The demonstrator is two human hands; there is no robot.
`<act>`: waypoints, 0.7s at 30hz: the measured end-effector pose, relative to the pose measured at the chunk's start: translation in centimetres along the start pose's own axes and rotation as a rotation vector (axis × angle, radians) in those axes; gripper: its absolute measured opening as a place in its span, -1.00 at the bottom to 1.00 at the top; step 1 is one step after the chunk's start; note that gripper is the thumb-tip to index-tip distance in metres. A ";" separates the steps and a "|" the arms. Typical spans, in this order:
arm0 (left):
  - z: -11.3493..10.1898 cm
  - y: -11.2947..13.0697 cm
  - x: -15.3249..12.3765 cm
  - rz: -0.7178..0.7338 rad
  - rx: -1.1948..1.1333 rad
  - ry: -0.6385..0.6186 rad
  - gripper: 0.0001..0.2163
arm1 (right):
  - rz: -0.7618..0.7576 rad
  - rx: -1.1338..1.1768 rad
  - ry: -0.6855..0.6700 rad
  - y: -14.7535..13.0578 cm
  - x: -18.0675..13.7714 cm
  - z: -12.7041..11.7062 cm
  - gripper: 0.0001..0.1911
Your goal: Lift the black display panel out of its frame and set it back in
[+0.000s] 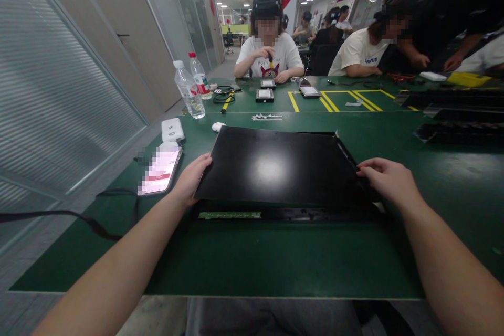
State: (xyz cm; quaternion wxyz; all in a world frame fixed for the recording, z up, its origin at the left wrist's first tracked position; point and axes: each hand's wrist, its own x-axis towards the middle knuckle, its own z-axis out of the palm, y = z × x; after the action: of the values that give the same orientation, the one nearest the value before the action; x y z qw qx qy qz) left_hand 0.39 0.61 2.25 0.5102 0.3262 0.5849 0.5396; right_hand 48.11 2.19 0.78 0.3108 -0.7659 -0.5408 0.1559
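A black, glossy LCD panel point(271, 163) is tilted above the green table, a bright reflection at its middle. Its left edge is gripped by my left hand point(193, 176), fingers partly hidden behind it. At the right edge, my right hand point(388, 178) pinches the rim between thumb and fingers. Below the near side of the panel lies a dark frame point(315, 214), with a narrow green circuit board strip point(229, 215) along it. Behind the panel's upper left corner is a white mouse-like object point(218, 127).
On the left lie a phone point(160, 169), a white power bank point(172, 129) and a black strap point(74, 215); two bottles point(189, 90) stand behind. Hard drives point(264, 95) sit before a seated person point(269, 58). Dark frame strips point(460, 132) lie at right.
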 end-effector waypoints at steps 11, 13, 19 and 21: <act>0.8 0.4 -0.4 -0.025 -0.016 0.063 -0.81 | 0.022 -0.016 -0.020 0.2 0.2 -0.2 -0.86; 0.7 0.4 -0.3 -0.004 -0.016 0.044 -0.84 | 0.005 -0.019 -0.012 0.1 0.1 -0.2 -0.85; 1.3 0.8 -0.8 -0.047 0.025 0.081 -0.77 | 0.026 -0.026 -0.019 -0.1 0.1 -0.3 -0.79; 1.8 1.1 -1.2 -0.065 0.035 0.094 -0.74 | 0.046 -0.031 -0.033 -0.1 0.2 -0.3 -0.76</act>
State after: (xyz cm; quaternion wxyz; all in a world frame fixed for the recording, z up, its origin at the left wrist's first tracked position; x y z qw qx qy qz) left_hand 2.21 0.23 3.80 0.4936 0.2899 0.6279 0.5273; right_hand 48.27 2.32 1.12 0.2862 -0.7802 -0.5306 0.1670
